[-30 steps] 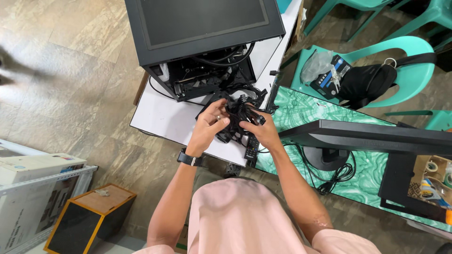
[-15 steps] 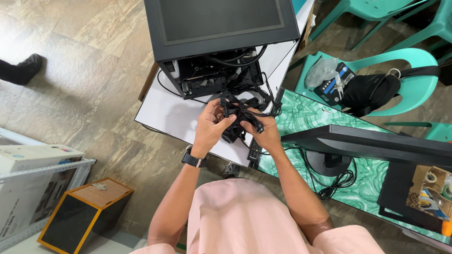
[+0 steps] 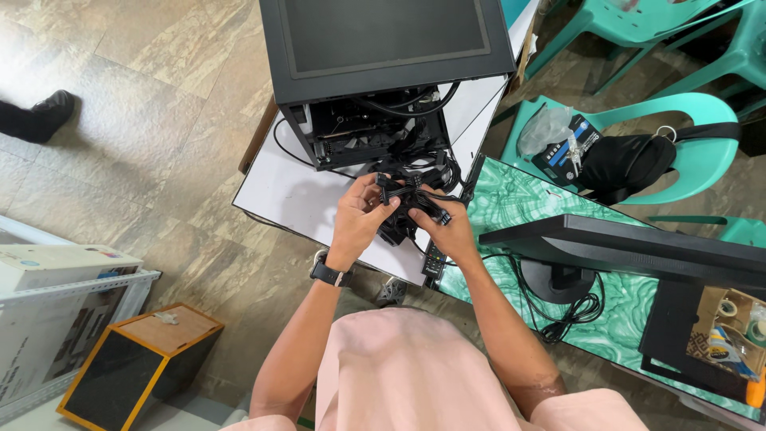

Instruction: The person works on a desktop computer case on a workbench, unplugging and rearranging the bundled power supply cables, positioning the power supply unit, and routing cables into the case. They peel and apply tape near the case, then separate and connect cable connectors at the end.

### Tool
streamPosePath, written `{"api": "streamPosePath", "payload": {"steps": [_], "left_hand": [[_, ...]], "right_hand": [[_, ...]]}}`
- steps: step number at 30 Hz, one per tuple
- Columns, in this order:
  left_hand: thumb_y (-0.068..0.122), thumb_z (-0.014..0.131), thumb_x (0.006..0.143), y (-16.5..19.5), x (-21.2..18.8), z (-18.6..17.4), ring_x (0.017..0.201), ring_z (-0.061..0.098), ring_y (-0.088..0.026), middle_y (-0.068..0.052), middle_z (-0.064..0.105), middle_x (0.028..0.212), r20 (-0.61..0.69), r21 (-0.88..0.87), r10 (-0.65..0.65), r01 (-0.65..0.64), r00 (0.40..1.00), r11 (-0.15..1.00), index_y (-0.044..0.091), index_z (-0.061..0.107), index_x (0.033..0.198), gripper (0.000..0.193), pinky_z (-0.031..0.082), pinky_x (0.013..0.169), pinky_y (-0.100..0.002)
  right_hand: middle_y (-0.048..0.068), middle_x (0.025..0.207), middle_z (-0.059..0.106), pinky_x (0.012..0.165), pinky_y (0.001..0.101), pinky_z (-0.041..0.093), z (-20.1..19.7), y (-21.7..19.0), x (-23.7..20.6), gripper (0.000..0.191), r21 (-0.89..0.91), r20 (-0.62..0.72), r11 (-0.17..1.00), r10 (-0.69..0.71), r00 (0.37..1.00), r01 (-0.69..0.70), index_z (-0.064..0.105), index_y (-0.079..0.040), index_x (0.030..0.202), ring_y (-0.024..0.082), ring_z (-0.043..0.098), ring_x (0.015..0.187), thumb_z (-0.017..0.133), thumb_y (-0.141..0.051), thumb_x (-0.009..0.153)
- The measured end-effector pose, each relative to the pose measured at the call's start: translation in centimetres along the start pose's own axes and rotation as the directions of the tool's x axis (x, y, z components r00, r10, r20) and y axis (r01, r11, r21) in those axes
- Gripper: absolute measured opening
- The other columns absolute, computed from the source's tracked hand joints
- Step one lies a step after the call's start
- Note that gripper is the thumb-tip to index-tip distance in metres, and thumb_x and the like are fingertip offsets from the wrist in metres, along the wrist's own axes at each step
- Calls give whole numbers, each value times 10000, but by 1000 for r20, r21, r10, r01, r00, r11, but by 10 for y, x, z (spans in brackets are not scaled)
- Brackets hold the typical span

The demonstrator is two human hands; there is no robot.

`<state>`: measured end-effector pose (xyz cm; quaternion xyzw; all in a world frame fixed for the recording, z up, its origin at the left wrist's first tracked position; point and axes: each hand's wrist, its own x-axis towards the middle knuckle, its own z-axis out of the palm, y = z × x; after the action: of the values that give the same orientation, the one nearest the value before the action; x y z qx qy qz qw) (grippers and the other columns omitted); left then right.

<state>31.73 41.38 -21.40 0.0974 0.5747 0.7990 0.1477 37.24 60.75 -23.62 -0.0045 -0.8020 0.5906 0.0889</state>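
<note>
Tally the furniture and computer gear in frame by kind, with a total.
Teal plastic chairs: 3, counting two only partly in frame
Tables: 2, white table and green marbled table
Open computer case: 1
Monitor: 1
Black cable bundle, held by left hand and right hand: 1
Total: 8
</note>
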Motion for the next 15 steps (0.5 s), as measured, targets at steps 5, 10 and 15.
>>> {"api": "streamPosePath", "payload": {"steps": [5,10,15], "left_hand": [[1,726,934,-2,-1,0,988,625,-72,-56,706,1193,12,-20,18,-18,1000,1000,7,564,1295,396,521,860,-222],[7,727,901,2,-1,-4,1127,626,-109,-93,616,1306,125,-129,102,-86,987,988,29,495,1310,471,521,968,-250],[82,748,893,16,8,3,1113,663,-165,-72,618,1257,84,147,119,-130,989,981,51,571,1320,464,553,910,-290]], "right_hand": [[130,1192,725,938,304,516,1,4,-2,309,6,-7,1000,30,1000,-30,745,14,1142,186,674,1038,809,-121,871],[132,1193,735,938,313,525,-2,5,-2,323,-96,-29,993,-64,998,61,738,8,1138,215,690,1035,818,-92,841],[133,1124,749,886,337,533,-8,3,-6,377,-166,-33,978,-134,990,127,738,-14,1181,252,682,976,819,-56,815]]}}
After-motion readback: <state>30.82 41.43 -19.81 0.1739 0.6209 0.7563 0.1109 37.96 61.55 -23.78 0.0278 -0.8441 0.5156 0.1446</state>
